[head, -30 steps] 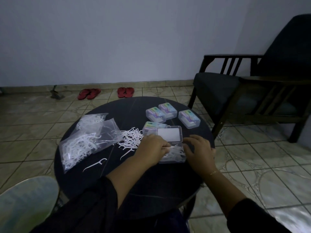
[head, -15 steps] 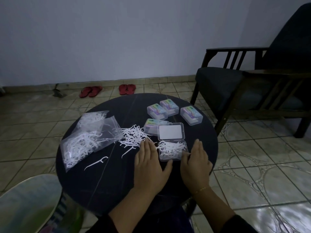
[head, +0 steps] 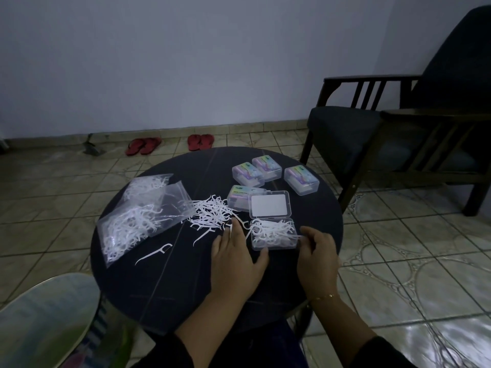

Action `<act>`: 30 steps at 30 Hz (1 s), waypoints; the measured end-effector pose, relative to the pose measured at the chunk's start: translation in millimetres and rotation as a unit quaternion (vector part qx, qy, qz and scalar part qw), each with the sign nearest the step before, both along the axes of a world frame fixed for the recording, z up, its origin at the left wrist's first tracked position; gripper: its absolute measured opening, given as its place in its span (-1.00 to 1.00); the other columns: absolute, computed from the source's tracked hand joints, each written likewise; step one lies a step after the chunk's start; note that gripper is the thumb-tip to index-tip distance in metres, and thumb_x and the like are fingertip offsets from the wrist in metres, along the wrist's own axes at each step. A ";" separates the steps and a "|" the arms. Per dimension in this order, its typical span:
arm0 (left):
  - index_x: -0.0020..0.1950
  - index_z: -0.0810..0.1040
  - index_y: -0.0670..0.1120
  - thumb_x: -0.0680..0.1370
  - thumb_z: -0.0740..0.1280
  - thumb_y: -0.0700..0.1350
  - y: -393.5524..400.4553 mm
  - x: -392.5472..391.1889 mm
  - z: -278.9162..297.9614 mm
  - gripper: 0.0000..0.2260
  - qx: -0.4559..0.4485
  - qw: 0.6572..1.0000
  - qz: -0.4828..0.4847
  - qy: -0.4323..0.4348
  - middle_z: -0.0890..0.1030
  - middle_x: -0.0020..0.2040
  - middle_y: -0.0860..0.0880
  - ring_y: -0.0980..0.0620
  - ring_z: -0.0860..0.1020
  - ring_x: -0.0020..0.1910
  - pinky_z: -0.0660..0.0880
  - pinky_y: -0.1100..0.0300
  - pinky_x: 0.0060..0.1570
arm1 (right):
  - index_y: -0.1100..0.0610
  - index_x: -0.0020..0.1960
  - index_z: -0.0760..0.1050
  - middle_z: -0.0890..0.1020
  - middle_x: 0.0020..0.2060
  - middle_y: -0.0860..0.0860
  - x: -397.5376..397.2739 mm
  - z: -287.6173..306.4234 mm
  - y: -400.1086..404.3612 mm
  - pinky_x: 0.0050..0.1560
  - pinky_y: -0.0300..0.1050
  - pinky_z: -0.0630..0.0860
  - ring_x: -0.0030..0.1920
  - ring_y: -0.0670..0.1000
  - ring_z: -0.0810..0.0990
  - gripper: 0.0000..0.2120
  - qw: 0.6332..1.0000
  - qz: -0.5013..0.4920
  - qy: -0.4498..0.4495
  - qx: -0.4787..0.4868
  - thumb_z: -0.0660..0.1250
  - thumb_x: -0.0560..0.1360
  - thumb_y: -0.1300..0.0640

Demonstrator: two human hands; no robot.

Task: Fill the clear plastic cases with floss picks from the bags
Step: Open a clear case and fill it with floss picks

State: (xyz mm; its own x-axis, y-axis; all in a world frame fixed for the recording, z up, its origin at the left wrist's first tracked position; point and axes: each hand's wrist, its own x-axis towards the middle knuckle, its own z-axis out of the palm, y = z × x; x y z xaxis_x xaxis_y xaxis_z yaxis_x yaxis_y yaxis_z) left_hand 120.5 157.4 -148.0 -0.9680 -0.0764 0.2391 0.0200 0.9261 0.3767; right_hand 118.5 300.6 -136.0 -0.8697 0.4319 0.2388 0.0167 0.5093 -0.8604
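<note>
An open clear case (head: 273, 239) lies near the table's front right, heaped with white floss picks; its lid (head: 269, 204) is folded back. My left hand (head: 233, 258) lies flat to the case's left, with straight fingers touching the edge of the loose floss pick pile (head: 210, 213) and the thumb by the case's front corner. My right hand (head: 317, 257) curls its fingertips round the case's right end. Two clear bags of picks (head: 138, 221) lie at the left, and a single pick (head: 154, 252) lies in front of them.
Several closed, filled cases (head: 301, 179) sit at the far right of the round dark table (head: 164, 288). A dark armchair (head: 393, 128) stands to the right. Red slippers (head: 200, 141) lie on the tiled floor behind. A shiny curved object (head: 45, 314) is at bottom left.
My left hand came off the case and now lies flat beside it, reaching toward the loose pile. My right hand's fingers went from straight to curled at the case's right end.
</note>
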 end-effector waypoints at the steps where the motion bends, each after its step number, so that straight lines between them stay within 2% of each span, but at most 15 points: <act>1: 0.55 -0.15 -0.18 0.56 0.09 0.25 0.0 -0.2 -0.4 -0.23 -0.005 1.000 -0.001 0.004 0.13 0.55 -0.06 0.05 0.06 0.53 -0.15 0.15 0.48 | 0.15 0.12 0.56 0.47 -0.04 -0.04 0.4 0.6 1.4 0.21 0.03 0.38 0.01 -0.02 0.49 -0.81 1.000 0.000 0.009 -0.014 0.26 0.54 0.26; 3: 0.56 -0.06 -0.16 0.57 0.05 0.24 0.1 -0.7 -1.2 -0.29 -0.014 1.000 -0.006 0.009 0.22 0.52 -0.05 0.05 0.12 0.51 -0.11 0.12 0.47 | 0.17 0.12 0.56 0.48 -0.03 -0.01 0.5 2.6 3.8 0.14 -0.17 0.36 -0.03 -0.06 0.46 -0.80 0.999 0.002 0.020 -0.037 0.25 0.55 0.27; 5: 0.54 0.09 -0.13 0.55 -0.04 0.25 0.2 -0.9 -1.8 -0.33 -0.023 0.999 -0.008 0.022 0.32 0.47 -0.04 0.02 0.20 0.48 -0.04 0.08 0.46 | 0.18 0.12 0.57 0.47 -0.04 -0.03 -0.1 4.7 5.1 0.07 -0.27 0.33 -0.04 -0.10 0.44 -0.81 0.998 0.005 0.025 -0.052 0.25 0.55 0.27; 7: 0.48 0.28 -0.09 0.50 -0.09 0.23 0.4 -0.4 -3.1 -0.34 -0.023 0.999 -0.011 0.045 0.45 0.38 -0.01 0.01 0.32 0.42 0.08 0.04 0.42 | 0.18 0.09 0.58 0.46 -0.06 -0.05 -1.4 6.1 5.5 0.05 -0.29 0.32 -0.04 -0.11 0.44 -0.82 0.997 0.005 0.029 -0.067 0.25 0.55 0.28; 10: 0.37 0.45 -0.06 0.52 -0.01 0.15 0.2 -2.5 -7.5 -0.45 -0.017 0.996 -0.017 0.086 0.57 0.23 0.05 0.05 0.47 0.27 0.24 0.02 0.31 | 0.16 0.06 0.58 0.47 -0.06 -0.06 -4.1 6.7 5.3 0.05 -0.28 0.32 -0.02 -0.11 0.44 -0.83 0.994 -0.001 0.035 -0.100 0.24 0.55 0.29; 13: 0.36 0.47 -0.05 0.53 -0.01 0.13 0.1 -3.1 -6.6 -0.48 -0.012 0.996 -0.019 0.089 0.59 0.19 0.07 0.07 0.49 0.24 0.28 0.03 0.28 | 0.11 0.00 0.55 0.47 -0.07 -0.06 -4.8 7.0 4.7 0.02 -0.25 0.33 -0.03 -0.10 0.45 -0.81 0.989 -0.011 0.066 -0.134 0.22 0.55 0.32; 19: 0.36 0.46 -0.05 0.54 -0.01 0.14 0.1 -3.5 -6.4 -0.48 -0.012 0.996 -0.026 0.083 0.59 0.18 0.09 0.09 0.49 0.22 0.29 0.06 0.23 | 0.06 -0.08 0.53 0.48 -0.16 -0.08 -6.3 2.4 6.5 -0.06 -0.49 0.36 -0.10 -0.07 0.48 -0.72 0.985 0.003 0.161 -0.056 0.26 0.48 0.44; 22: 0.36 0.46 -0.05 0.54 -0.01 0.14 0.1 -4.5 -7.0 -0.48 -0.010 0.997 -0.026 0.078 0.58 0.18 0.09 0.10 0.49 0.21 0.29 0.08 0.21 | 0.05 -0.10 0.54 0.51 -0.18 -0.08 -7.8 5.8 6.7 -0.07 -0.47 0.36 -0.10 -0.07 0.50 -0.72 0.982 -0.006 0.172 -0.072 0.27 0.48 0.42; 25: 0.33 0.50 -0.06 0.54 0.03 0.12 0.1 -4.4 -7.2 -0.51 -0.011 0.996 -0.024 0.086 0.61 0.14 0.08 0.09 0.53 0.16 0.32 0.08 0.16 | 0.05 -0.07 0.54 0.52 -0.16 -0.12 -8.8 13.2 4.7 -0.06 -0.46 0.37 -0.11 -0.14 0.49 -0.78 0.977 -0.024 0.150 -0.147 0.26 0.52 0.35; 27: 0.32 0.51 -0.06 0.54 0.05 0.11 0.1 -4.3 -7.4 -0.52 -0.012 0.996 -0.022 0.089 0.61 0.14 0.07 0.09 0.54 0.15 0.34 0.07 0.14 | 0.08 -0.02 0.56 0.55 -0.10 -0.05 -12.1 15.9 2.9 -0.03 -0.33 0.44 -0.09 -0.11 0.50 -0.83 0.967 -0.047 0.105 -0.226 0.25 0.55 0.29; 28: 0.32 0.51 -0.06 0.54 0.05 0.11 0.2 -4.3 -7.1 -0.52 -0.012 0.996 -0.022 0.090 0.61 0.14 0.08 0.09 0.54 0.15 0.34 0.07 0.14 | 0.10 0.02 0.56 0.57 -0.09 -0.02 -13.7 16.9 1.7 -0.06 -0.28 0.46 -0.10 -0.10 0.50 -0.84 0.960 -0.051 0.078 -0.264 0.24 0.56 0.27; 30: 0.32 0.50 -0.06 0.53 0.05 0.11 0.5 -4.1 -6.5 -0.52 -0.011 0.996 -0.021 0.090 0.61 0.14 0.08 0.10 0.54 0.15 0.34 0.09 0.13 | 0.11 0.04 0.56 0.58 -0.14 -0.05 -16.9 18.6 -1.4 -0.20 -0.35 0.48 -0.18 -0.15 0.51 -0.84 0.946 -0.037 0.029 -0.321 0.24 0.56 0.27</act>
State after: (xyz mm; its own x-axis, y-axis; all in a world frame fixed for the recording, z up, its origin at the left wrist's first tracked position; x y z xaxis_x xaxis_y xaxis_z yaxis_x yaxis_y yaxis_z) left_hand 116.4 157.9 -154.5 -0.9116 -0.0298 0.4100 0.1238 0.9312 0.3429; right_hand 101.6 299.2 -117.4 -0.8249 0.5634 -0.0469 -0.0248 -0.1189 -0.9926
